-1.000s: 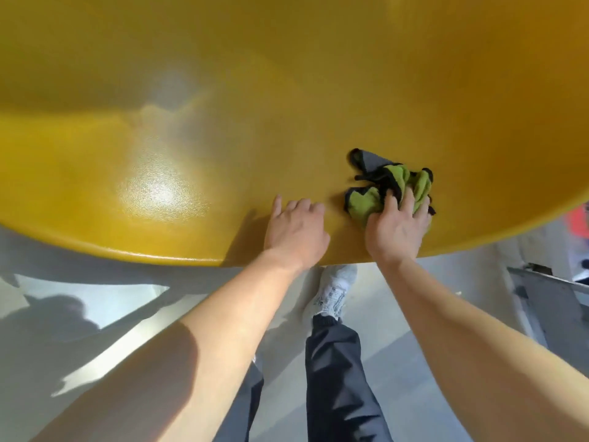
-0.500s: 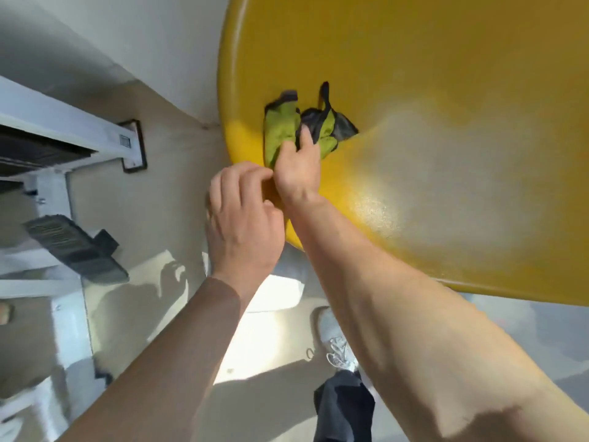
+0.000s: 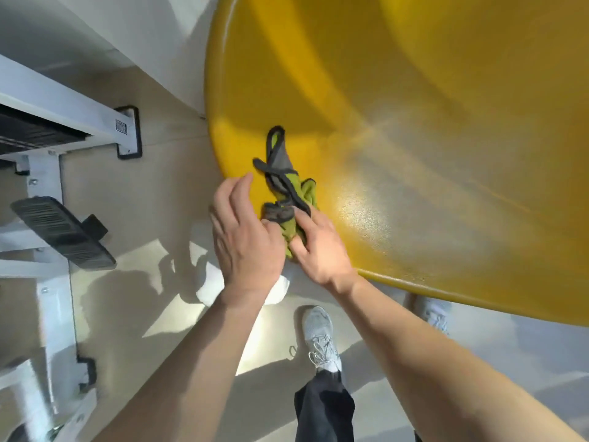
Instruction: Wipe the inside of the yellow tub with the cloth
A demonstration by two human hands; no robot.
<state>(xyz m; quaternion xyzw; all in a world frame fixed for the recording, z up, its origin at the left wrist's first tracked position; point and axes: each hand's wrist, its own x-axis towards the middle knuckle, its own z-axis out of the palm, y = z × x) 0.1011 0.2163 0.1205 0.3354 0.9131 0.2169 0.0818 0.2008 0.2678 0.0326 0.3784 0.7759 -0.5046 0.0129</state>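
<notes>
The large yellow tub (image 3: 414,138) fills the upper right of the view, its curved rim running from the top centre down to the right edge. A crumpled green cloth with dark grey edging (image 3: 288,193) lies on the tub's inner surface close to the near left rim. My right hand (image 3: 318,247) presses on the cloth's lower end, fingers gripping it. My left hand (image 3: 245,237) hovers just left of the cloth at the rim, fingers apart and slightly curled, its fingertips near the cloth's dark edge.
A white metal frame (image 3: 47,129) with a black ribbed foot pedal (image 3: 60,231) stands at the left. The beige floor (image 3: 143,193) lies below, with sunlit patches. My grey sneaker (image 3: 318,333) and dark trouser leg (image 3: 322,409) are under the tub's rim.
The view has swung leftward along the tub's rim. The cloth slid down toward the near rim under my right hand. My left hand left the rim and opened beside the cloth.
</notes>
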